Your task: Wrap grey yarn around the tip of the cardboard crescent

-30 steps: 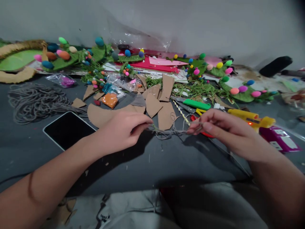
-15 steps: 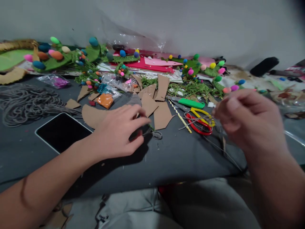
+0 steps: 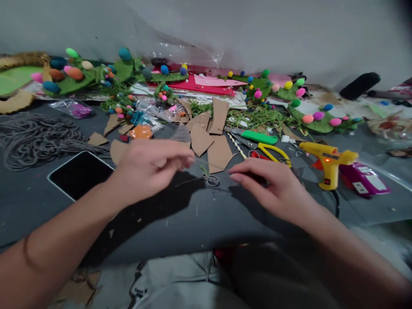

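Note:
A thin grey cord (image 3: 210,164) runs between my two hands above the dark table. My left hand (image 3: 148,171) pinches one end of it, with fingertips pressed together. At the other end, my right hand (image 3: 270,184) holds it between thumb and forefinger. Just below the cord, a small coil of grey cord (image 3: 211,180) with a bit of green lies on the table. Cardboard pieces (image 3: 221,154) lie behind it. A black-screened phone (image 3: 80,176) is partly under my left forearm.
A yellow glue gun (image 3: 328,161) with a lit red light stands at the right by a purple item (image 3: 367,178). Yellow-handled pliers (image 3: 273,155) and a green cutter (image 3: 259,137) lie behind my right hand. Grey cord (image 3: 41,139) is heaped left.
My right hand has come down and left toward the middle, uncovering the glue gun. My left hand's spread fingers have closed on the thin cord, which now spans both hands.

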### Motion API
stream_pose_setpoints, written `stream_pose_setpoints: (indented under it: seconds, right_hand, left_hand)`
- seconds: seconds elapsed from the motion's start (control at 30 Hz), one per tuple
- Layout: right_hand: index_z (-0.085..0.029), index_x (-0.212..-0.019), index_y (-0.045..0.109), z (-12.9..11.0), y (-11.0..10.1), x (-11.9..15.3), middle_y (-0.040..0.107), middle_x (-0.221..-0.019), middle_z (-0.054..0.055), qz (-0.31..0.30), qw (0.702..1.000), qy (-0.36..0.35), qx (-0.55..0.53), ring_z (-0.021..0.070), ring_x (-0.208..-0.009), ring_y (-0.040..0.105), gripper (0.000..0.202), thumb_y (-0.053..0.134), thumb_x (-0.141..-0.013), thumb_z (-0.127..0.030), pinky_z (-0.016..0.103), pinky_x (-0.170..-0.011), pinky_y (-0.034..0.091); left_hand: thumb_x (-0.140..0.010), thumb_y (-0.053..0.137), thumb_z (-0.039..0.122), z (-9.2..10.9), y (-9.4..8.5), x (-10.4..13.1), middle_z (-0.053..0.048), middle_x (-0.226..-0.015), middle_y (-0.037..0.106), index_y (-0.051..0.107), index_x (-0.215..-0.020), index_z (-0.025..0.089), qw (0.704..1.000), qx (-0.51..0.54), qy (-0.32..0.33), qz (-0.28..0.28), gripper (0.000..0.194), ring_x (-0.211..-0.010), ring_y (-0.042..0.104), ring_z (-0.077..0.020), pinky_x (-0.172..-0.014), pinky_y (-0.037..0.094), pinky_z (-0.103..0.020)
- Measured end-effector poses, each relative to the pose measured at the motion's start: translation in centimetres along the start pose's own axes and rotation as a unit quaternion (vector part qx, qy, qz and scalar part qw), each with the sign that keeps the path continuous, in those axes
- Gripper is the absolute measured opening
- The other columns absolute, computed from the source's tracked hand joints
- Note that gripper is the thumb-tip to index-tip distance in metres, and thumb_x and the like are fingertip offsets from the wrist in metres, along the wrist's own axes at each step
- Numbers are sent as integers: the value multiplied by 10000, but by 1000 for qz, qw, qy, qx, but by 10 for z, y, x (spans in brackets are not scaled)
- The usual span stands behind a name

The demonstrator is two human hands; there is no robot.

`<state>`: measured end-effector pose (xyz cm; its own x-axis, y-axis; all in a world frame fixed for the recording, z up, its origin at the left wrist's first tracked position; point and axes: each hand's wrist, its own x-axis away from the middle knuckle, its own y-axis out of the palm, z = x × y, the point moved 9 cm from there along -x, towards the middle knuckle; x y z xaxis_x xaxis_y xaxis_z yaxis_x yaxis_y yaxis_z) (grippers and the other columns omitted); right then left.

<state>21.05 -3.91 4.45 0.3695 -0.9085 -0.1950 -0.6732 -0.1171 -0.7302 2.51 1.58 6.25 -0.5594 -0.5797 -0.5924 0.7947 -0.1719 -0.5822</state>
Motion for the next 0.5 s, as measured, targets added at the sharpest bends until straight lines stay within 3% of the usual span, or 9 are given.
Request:
stream_pose_setpoints:
  seconds: [0.1, 0.2, 0.3, 0.37, 0.4, 0.43, 0.47, 0.5]
  right_hand:
    - [-215, -988, 690, 18, -17, -1, 740, -947, 1, 13, 998, 21, 58, 121, -839, 666, 129, 569, -996, -258, 225, -756, 468]
    - [-213, -978, 690, 33, -26, -2, 738, -922, 8, 1, 994, 34, 104, 130, -791, 650, 170, 557, -1002, -316, 249, -713, 449]
    - [-211, -925, 691, 52, -25, -1, 718, -844, 13, -62, 988, 58, 132, 144, -734, 620, 256, 520, -1012, -380, 276, -683, 425]
    - [-213, -891, 693, 65, -26, 1, 703, -803, 17, -95, 983, 78, 135, 159, -708, 602, 304, 509, -1008, -425, 291, -665, 408]
    - [-214, -884, 697, 70, -28, 2, 700, -791, 19, -103, 982, 87, 135, 165, -693, 593, 322, 507, -1003, -445, 298, -658, 403]
    - [-216, -881, 703, 75, -31, 3, 699, -784, 22, -107, 980, 94, 136, 171, -678, 585, 337, 506, -999, -462, 305, -652, 400]
    - [-216, -882, 711, 79, -34, 3, 702, -783, 27, -107, 979, 101, 139, 176, -668, 580, 350, 503, -997, -473, 313, -651, 400]
    - [-217, -890, 721, 82, -37, 4, 709, -791, 33, -105, 978, 108, 143, 184, -668, 582, 360, 499, -997, -479, 321, -653, 404]
  left_hand:
    - [-848, 738, 165, -41, -37, -3, -11, -647, 700, 783, -816, 175, 966, 154, -121, 171, 57, -542, 635, -119, -468, 481, -208]
    - [-822, 743, 175, -71, -54, 2, -17, -717, 693, 726, -739, 165, 883, 309, -200, 290, 85, -581, 645, -136, -465, 500, -234]
    - [-862, 719, 277, -95, -67, 9, 11, -891, 755, 657, -810, 207, 824, 369, -262, 342, 107, -849, 726, -178, -675, 603, -280]
    - [-923, 673, 369, -113, -72, 12, 75, -1109, 756, 641, -958, 237, 802, 409, -295, 319, 141, -1150, 665, -141, -944, 578, -283]
    - [-911, 658, 377, -125, -82, 18, 98, -1047, 761, 627, -956, 241, 789, 409, -306, 342, 146, -1149, 656, -115, -970, 564, -267]
    - [-923, 626, 346, -135, -93, 21, 123, -1042, 747, 612, -1024, 251, 792, 406, -299, 345, 140, -1167, 630, -88, -1032, 528, -270]
    - [-865, 645, 304, -144, -107, 27, 153, -907, 725, 594, -958, 252, 810, 365, -294, 352, 118, -1053, 643, -54, -984, 530, -221]
    - [-834, 643, 330, -148, -119, 27, 149, -793, 680, 574, -895, 241, 857, 292, -273, 325, 129, -942, 635, -47, -913, 534, -193]
